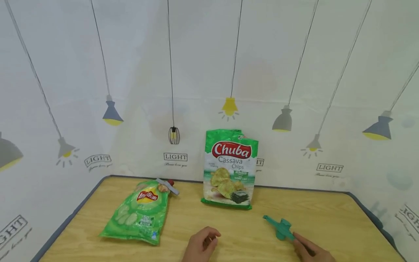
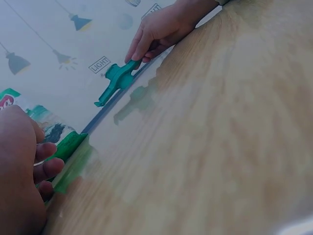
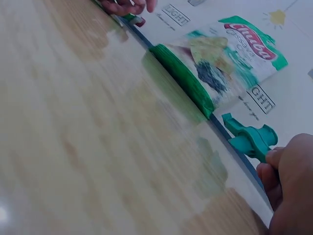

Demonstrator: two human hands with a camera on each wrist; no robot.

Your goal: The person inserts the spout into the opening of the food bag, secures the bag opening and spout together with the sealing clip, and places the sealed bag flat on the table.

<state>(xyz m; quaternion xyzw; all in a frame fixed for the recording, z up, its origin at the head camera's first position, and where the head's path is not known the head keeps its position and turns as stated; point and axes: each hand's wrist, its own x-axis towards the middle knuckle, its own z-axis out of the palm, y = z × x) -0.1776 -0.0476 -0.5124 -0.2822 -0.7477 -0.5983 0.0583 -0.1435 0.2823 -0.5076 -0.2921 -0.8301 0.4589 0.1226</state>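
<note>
My right hand point(image 1: 311, 249) pinches one end of a teal bag clip point(image 1: 283, 230) between thumb and fingers, at the front right of the table. The right wrist view shows the same clip point(image 3: 252, 139) held just above the surface. At the front middle, my left hand point(image 1: 200, 246) has loosely curled fingers and holds nothing. Behind the hands, a green and white bag of Chuba cassava chips point(image 1: 229, 171) stands upright near the back wall, its top edge uneven. On the left lies a green Lay's chip bag point(image 1: 134, 214), with a grey clip point(image 1: 168, 186) at its top corner.
The wooden table point(image 1: 235, 229) has a dark edge along its back and sides. A white backdrop point(image 1: 203, 72) printed with hanging lamps rises right behind it. A small red piece point(image 1: 171, 182) shows beside the grey clip.
</note>
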